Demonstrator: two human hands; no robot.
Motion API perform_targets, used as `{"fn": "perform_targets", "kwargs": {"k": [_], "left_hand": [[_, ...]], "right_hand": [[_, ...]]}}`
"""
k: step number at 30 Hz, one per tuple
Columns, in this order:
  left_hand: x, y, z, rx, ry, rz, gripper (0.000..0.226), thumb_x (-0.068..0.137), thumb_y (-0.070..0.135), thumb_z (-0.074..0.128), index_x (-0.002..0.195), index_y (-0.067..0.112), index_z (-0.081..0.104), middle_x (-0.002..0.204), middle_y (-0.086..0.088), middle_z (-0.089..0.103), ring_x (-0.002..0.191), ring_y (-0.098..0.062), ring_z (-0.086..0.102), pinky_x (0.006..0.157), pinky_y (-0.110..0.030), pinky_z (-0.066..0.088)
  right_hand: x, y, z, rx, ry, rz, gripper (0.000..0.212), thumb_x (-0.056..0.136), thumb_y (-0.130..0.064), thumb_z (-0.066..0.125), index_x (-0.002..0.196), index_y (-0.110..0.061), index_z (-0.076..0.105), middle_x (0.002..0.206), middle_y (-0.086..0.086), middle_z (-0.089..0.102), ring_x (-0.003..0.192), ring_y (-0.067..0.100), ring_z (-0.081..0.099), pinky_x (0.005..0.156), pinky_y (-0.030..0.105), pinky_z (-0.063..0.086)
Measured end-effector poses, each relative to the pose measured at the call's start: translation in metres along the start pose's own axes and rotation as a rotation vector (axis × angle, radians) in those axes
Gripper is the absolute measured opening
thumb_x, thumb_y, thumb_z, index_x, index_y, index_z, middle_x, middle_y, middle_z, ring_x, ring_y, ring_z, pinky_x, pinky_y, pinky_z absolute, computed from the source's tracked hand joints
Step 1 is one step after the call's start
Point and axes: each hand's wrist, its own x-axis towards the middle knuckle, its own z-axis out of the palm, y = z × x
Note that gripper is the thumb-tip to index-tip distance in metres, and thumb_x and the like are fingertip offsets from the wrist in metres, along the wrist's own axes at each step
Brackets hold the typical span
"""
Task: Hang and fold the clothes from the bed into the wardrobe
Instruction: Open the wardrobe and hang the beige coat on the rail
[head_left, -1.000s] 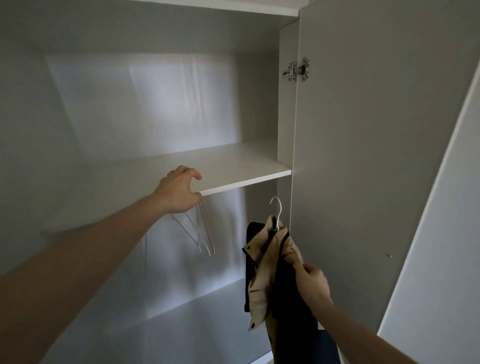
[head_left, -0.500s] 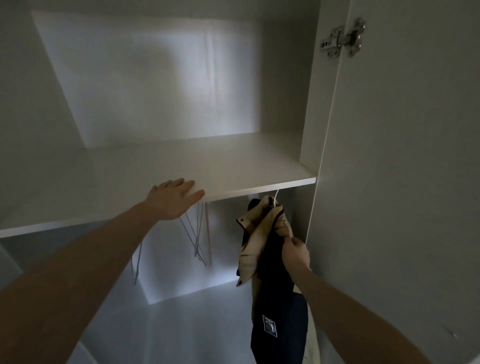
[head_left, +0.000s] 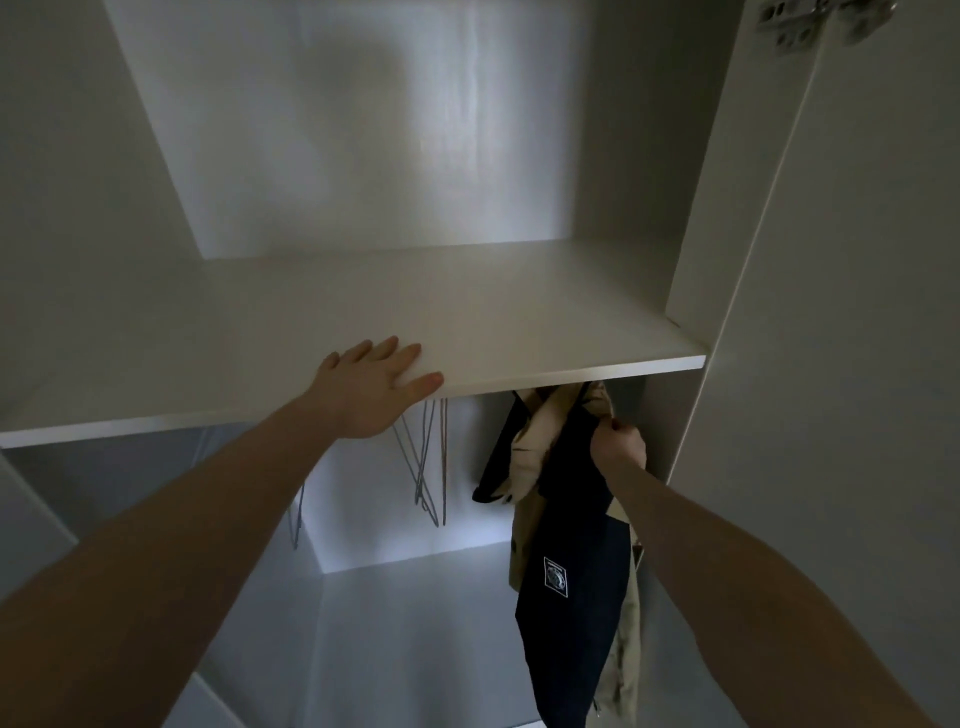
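- Wardrobe (head_left: 363, 130): seen from the front, interior white and dim; back panel lit in patches above and below the shelf.
- Door (head_left: 857, 364): stands open at the right, its inner face filling the right side of the view; hinge (head_left: 789, 26) seen at the top edge.
- Shelf (head_left: 467, 312): spans the full width; its front edge runs from the lower left up to the right side panel. Open room is seen above it.
- Lower compartment: open space is seen at left and centre, down to the floor panel.
- Jacket (head_left: 566, 545), dark navy with beige lining: hangs under the right end of the shelf, close to the right side panel; its top is hidden behind the shelf edge. A small white label is seen on the dark panel.
- Wire hangers (head_left: 428, 467): several hang bare under the shelf, left of the jacket and apart from it.
- Left hand (head_left: 371, 387): laid flat on the shelf's front edge, fingers straight, nothing held.
- Right hand (head_left: 618, 447): fingers curled, pinching the jacket near its collar.
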Motion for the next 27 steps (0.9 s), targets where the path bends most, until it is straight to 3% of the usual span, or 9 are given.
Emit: {"fn": "perform_targets", "kwargs": {"k": [6, 10, 15, 18, 19, 22, 27], "left_hand": [[0.005, -0.004, 0.01, -0.078, 0.046, -0.037, 0.082, 0.091, 0.084, 0.015, 0.162, 0.043, 0.007, 0.173, 0.007, 0.004, 0.159, -0.026, 0.007, 0.126, -0.053, 0.007], [0.007, -0.005, 0.012, -0.098, 0.059, -0.033, 0.085, 0.089, 0.087, 0.015, 0.162, 0.044, 0.009, 0.173, 0.008, 0.006, 0.158, -0.026, 0.008, 0.125, -0.053, 0.007], [0.007, -0.006, 0.01, -0.117, 0.059, -0.038, 0.089, 0.085, 0.09, 0.013, 0.161, 0.045, 0.009, 0.173, 0.009, 0.006, 0.159, -0.025, 0.008, 0.125, -0.053, 0.005], [0.006, -0.005, 0.011, -0.123, 0.056, -0.038, 0.087, 0.087, 0.089, 0.014, 0.161, 0.045, 0.009, 0.173, 0.009, 0.005, 0.159, -0.025, 0.007, 0.125, -0.053, 0.004], [0.006, -0.005, 0.012, -0.126, 0.057, -0.037, 0.087, 0.087, 0.089, 0.014, 0.161, 0.045, 0.008, 0.173, 0.009, 0.005, 0.159, -0.025, 0.006, 0.125, -0.053, 0.004], [0.005, -0.005, 0.012, -0.129, 0.072, -0.041, 0.089, 0.085, 0.09, 0.012, 0.161, 0.045, 0.008, 0.173, 0.009, 0.005, 0.159, -0.024, 0.006, 0.125, -0.053, 0.004], [0.005, -0.006, 0.013, -0.135, 0.069, -0.047, 0.101, 0.073, 0.096, 0.002, 0.161, 0.046, 0.008, 0.173, 0.01, 0.005, 0.159, -0.024, 0.006, 0.125, -0.053, 0.004]], "right_hand": [[0.022, -0.004, 0.022, -0.169, -0.108, 0.05, 0.041, 0.11, -0.022, 0.04, 0.144, 0.0, 0.049, 0.139, 0.019, 0.057, 0.122, 0.034, 0.058, 0.084, 0.031, 0.041], [0.027, 0.006, 0.028, -0.251, -0.101, 0.057, 0.042, 0.108, -0.025, 0.045, 0.139, 0.001, 0.053, 0.129, 0.021, 0.062, 0.098, 0.033, 0.061, 0.075, 0.036, 0.048], [0.033, 0.004, 0.026, -0.451, -0.146, 0.011, 0.043, 0.109, -0.02, 0.042, 0.146, 0.002, 0.045, 0.134, 0.024, 0.058, 0.118, 0.039, 0.061, 0.088, 0.04, 0.054], [0.037, 0.004, 0.024, -0.586, -0.179, -0.001, 0.044, 0.107, -0.013, 0.047, 0.146, 0.006, 0.043, 0.137, 0.027, 0.057, 0.121, 0.04, 0.06, 0.093, 0.042, 0.055], [0.038, 0.005, 0.023, -0.614, -0.194, -0.005, 0.044, 0.106, -0.013, 0.048, 0.146, 0.006, 0.043, 0.136, 0.027, 0.057, 0.119, 0.039, 0.061, 0.091, 0.042, 0.057], [0.039, 0.01, 0.026, -0.658, -0.236, -0.013, 0.043, 0.104, -0.011, 0.052, 0.143, 0.005, 0.046, 0.126, 0.024, 0.061, 0.099, 0.033, 0.064, 0.069, 0.036, 0.055], [0.038, 0.021, 0.036, -0.645, -0.25, -0.048, 0.05, 0.101, -0.011, 0.056, 0.149, -0.003, 0.044, 0.13, 0.021, 0.06, 0.111, 0.034, 0.064, 0.082, 0.037, 0.056]]}}
